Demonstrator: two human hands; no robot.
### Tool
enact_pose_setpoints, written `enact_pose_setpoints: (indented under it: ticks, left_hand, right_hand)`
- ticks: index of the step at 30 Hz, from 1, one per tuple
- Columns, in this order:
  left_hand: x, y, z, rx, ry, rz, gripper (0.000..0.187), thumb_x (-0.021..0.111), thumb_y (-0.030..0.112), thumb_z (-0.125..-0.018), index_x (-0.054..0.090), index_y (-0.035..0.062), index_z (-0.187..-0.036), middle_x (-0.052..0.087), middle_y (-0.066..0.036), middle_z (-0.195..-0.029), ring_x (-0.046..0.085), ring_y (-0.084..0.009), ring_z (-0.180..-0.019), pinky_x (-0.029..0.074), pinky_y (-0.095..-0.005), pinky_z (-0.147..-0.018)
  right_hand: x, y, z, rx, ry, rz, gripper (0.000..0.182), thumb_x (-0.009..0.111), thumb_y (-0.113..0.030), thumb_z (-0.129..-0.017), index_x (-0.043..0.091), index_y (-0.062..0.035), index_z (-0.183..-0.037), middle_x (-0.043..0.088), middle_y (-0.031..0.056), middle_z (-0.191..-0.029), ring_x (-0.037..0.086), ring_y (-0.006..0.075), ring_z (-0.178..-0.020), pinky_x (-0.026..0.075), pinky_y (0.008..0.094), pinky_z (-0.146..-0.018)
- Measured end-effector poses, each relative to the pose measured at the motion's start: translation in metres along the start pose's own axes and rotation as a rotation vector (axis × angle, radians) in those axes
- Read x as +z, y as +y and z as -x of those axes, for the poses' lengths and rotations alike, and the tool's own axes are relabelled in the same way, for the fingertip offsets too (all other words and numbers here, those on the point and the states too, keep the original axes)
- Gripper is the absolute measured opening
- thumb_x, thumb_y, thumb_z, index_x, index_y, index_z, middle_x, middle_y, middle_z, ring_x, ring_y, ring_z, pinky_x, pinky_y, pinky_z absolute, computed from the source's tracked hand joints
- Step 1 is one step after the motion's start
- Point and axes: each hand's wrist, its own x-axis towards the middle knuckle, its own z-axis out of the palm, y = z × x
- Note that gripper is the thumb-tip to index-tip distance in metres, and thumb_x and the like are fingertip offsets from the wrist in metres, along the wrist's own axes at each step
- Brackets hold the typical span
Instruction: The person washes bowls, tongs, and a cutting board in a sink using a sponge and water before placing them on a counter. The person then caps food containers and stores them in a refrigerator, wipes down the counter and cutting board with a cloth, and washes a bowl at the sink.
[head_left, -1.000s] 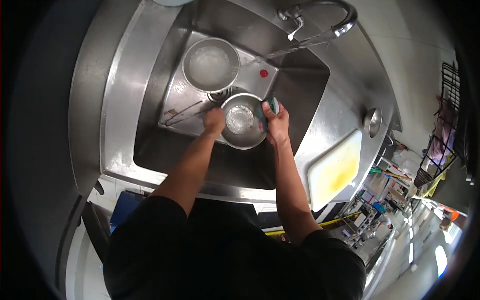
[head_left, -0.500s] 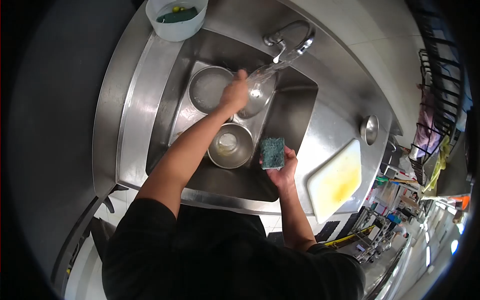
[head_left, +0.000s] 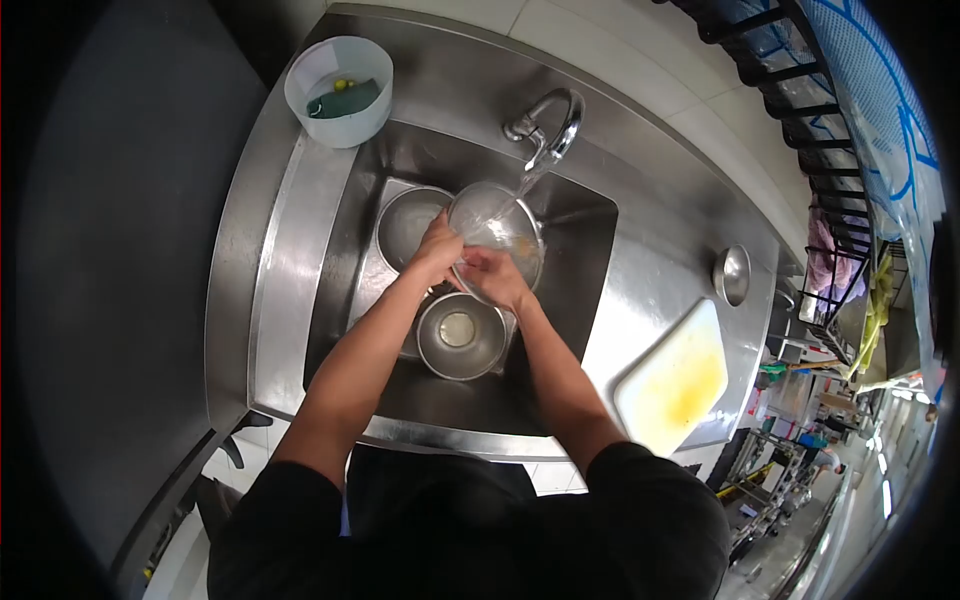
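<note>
A round metal bowl (head_left: 490, 208) is under the stream from the faucet (head_left: 562, 125), over the right part of the sink. My left hand (head_left: 438, 250) is closed on its left rim. My right hand (head_left: 494, 276) is closed at its lower edge, with the fingers close to my left hand and partly hidden. A smaller metal bowl (head_left: 485, 350) sits in the sink nearer to me. Another round metal vessel (head_left: 405, 222) lies at the sink's left, partly behind my left hand. The green scouring sponge seen before in my right hand is out of sight.
A translucent tub (head_left: 350, 128) with a green pad (head_left: 345, 100) and small yellow-green items stands at the sink's back left corner. On the right counter lie a yellow-stained white cutting board (head_left: 672, 380) and a small metal bowl (head_left: 733, 275). A black wire rack (head_left: 815, 130) hangs at upper right.
My right hand has moved up and left from the sink's front right to the bowl; the sponge no longer shows. My left hand now grips the bowl. The view has shifted.
</note>
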Motion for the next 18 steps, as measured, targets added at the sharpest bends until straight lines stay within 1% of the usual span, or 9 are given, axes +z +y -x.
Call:
enact_pose_setpoints:
  ticks: [1, 3, 4, 8, 11, 12, 15, 16, 18]
  left_hand:
    - [-0.004, 0.009, 0.014, -0.079, -0.029, 0.082, 0.073, 0.049, 0.003, -0.087, 0.025, 0.0112, -0.155, 0.042, -0.022, -0.148, 0.051, -0.0488, -0.125, 0.062, -0.0581, -0.058]
    - [0.005, 0.016, 0.029, -0.111, -0.100, 0.090, 0.073, 0.054, 0.004, -0.088, 0.027, 0.0143, -0.155, 0.044, -0.020, -0.146, 0.053, -0.0504, -0.122, 0.062, -0.0598, -0.058]
    - [0.011, 0.011, 0.032, -0.086, -0.039, 0.113, 0.075, 0.056, 0.005, -0.088, 0.026, 0.0166, -0.156, 0.043, -0.019, -0.148, 0.053, -0.0509, -0.122, 0.062, -0.0600, -0.059]
    - [-0.015, 0.035, 0.034, -0.066, -0.041, 0.056, 0.079, 0.054, 0.003, -0.088, 0.021, 0.0215, -0.158, 0.036, -0.018, -0.153, 0.052, -0.0515, -0.123, 0.063, -0.0588, -0.062]
    - [-0.010, 0.026, 0.036, -0.084, 0.061, 0.114, 0.081, 0.049, -0.002, -0.086, 0.022, 0.0226, -0.158, 0.040, -0.017, -0.152, 0.052, -0.0496, -0.124, 0.064, -0.0554, -0.063]
    - [-0.017, 0.037, 0.033, -0.051, 0.064, 0.033, 0.081, 0.048, -0.003, -0.085, 0.022, 0.0227, -0.158, 0.038, -0.018, -0.153, 0.052, -0.0494, -0.124, 0.064, -0.0540, -0.064]
    - [-0.013, 0.034, 0.023, 0.035, 0.079, -0.058, 0.084, 0.046, -0.007, -0.083, 0.022, 0.0229, -0.158, 0.038, -0.020, -0.153, 0.052, -0.0496, -0.125, 0.065, -0.0517, -0.063]
    - [-0.007, 0.022, 0.023, 0.085, 0.091, -0.078, 0.086, 0.045, -0.009, -0.082, 0.022, 0.0230, -0.158, 0.038, -0.021, -0.152, 0.052, -0.0500, -0.125, 0.065, -0.0507, -0.063]
    - [-0.002, 0.037, 0.028, 0.101, 0.189, -0.201, 0.087, 0.045, -0.012, -0.079, 0.026, 0.0226, -0.157, 0.044, -0.021, -0.147, 0.052, -0.0484, -0.125, 0.065, -0.0490, -0.060]
  right_hand:
    - [-0.002, 0.004, -0.014, -0.002, 0.009, -0.009, 0.011, 0.064, -0.008, -0.090, 0.065, 0.0000, -0.097, 0.068, 0.0105, -0.093, 0.063, 0.0171, -0.086, 0.052, 0.0343, -0.081]
    - [-0.021, 0.004, -0.067, 0.044, 0.637, 0.158, 0.025, 0.071, -0.012, -0.085, 0.068, 0.0026, -0.105, 0.071, 0.0100, -0.088, 0.065, 0.0224, -0.083, 0.050, 0.0342, -0.080]
    - [-0.020, 0.005, -0.085, -0.084, 0.893, -0.189, 0.014, 0.066, -0.003, -0.088, 0.067, 0.0028, -0.100, 0.068, 0.0064, -0.091, 0.062, 0.0155, -0.083, 0.050, 0.0306, -0.077]
    - [0.006, 0.010, -0.072, -0.132, 0.354, 0.075, 0.010, 0.067, -0.013, -0.088, 0.066, -0.0041, -0.093, 0.067, 0.0064, -0.084, 0.063, 0.0168, -0.079, 0.050, 0.0316, -0.072]
    - [-0.009, 0.030, -0.114, 0.042, 0.626, -0.394, 0.010, 0.067, -0.013, -0.088, 0.066, -0.0040, -0.091, 0.067, 0.0050, -0.083, 0.062, 0.0159, -0.080, 0.050, 0.0308, -0.073]
    - [0.010, -0.006, -0.091, -0.072, 0.419, -0.055, 0.012, 0.067, -0.015, -0.089, 0.066, -0.0037, -0.089, 0.067, 0.0055, -0.084, 0.062, 0.0169, -0.077, 0.051, 0.0319, -0.071]
    - [-0.008, 0.000, -0.092, -0.245, 0.396, 0.142, 0.011, 0.067, -0.015, -0.089, 0.066, -0.0036, -0.090, 0.067, 0.0055, -0.084, 0.062, 0.0165, -0.078, 0.051, 0.0327, -0.072]
    - [-0.002, -0.051, -0.079, -0.068, 0.527, -0.289, 0.008, 0.067, -0.011, -0.087, 0.066, -0.0029, -0.089, 0.067, 0.0049, -0.082, 0.063, 0.0147, -0.079, 0.051, 0.0328, -0.073]
    - [0.017, -0.037, -0.071, -0.183, 0.264, -0.082, 0.009, 0.067, -0.011, -0.086, 0.067, -0.0020, -0.090, 0.068, 0.0054, -0.082, 0.063, 0.0153, -0.079, 0.052, 0.0341, -0.073]
